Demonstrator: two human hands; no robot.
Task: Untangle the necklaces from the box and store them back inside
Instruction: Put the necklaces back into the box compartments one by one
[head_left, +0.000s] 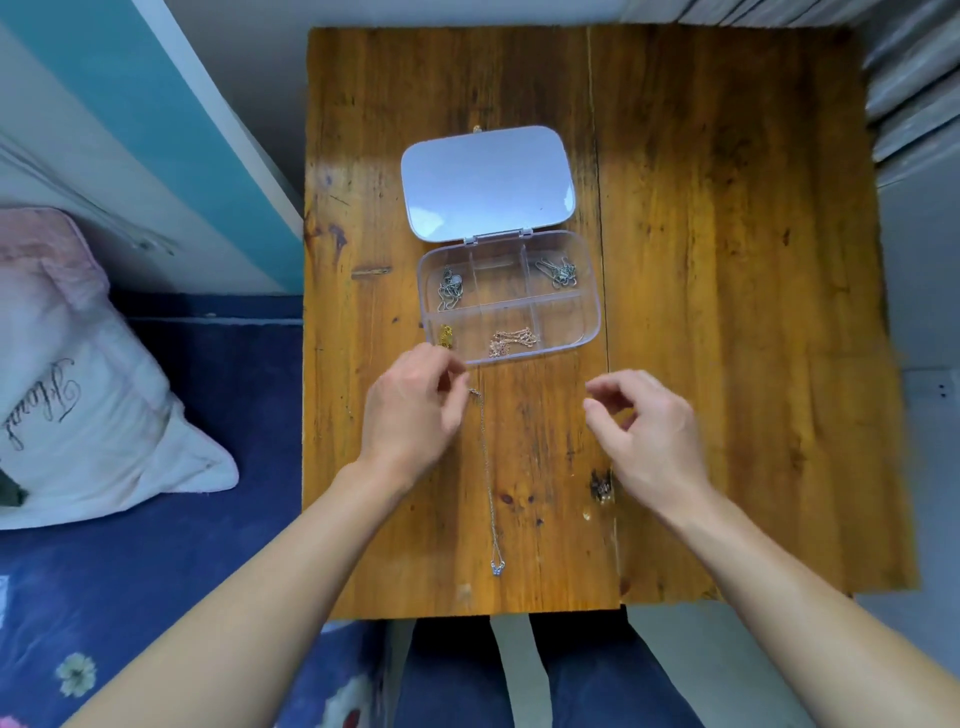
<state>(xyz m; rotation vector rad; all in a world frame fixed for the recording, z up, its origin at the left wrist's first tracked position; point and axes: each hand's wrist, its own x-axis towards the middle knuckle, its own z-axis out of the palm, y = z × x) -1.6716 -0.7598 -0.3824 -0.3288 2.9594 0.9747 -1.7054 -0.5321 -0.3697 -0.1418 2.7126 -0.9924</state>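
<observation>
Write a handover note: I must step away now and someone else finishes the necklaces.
Left hand: fingertips at the top end of the silver chain; a pinch cannot be confirmed.
Right hand: loosely curled, holds nothing.
Box open on the table; compartments hold two silver necklaces, a gold necklace, a rose-gold necklace.
Done: chain lies straight on the table.
Left: store it in a free compartment, close the lid.

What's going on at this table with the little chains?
A person is sorting necklaces. One silver chain lies stretched on the wooden table, its pendant toward them. The left hand is at its far end; whether it pinches it is unclear. The right hand hovers beside, holding nothing. The clear compartment box is open, with four other necklaces in separate compartments.
</observation>
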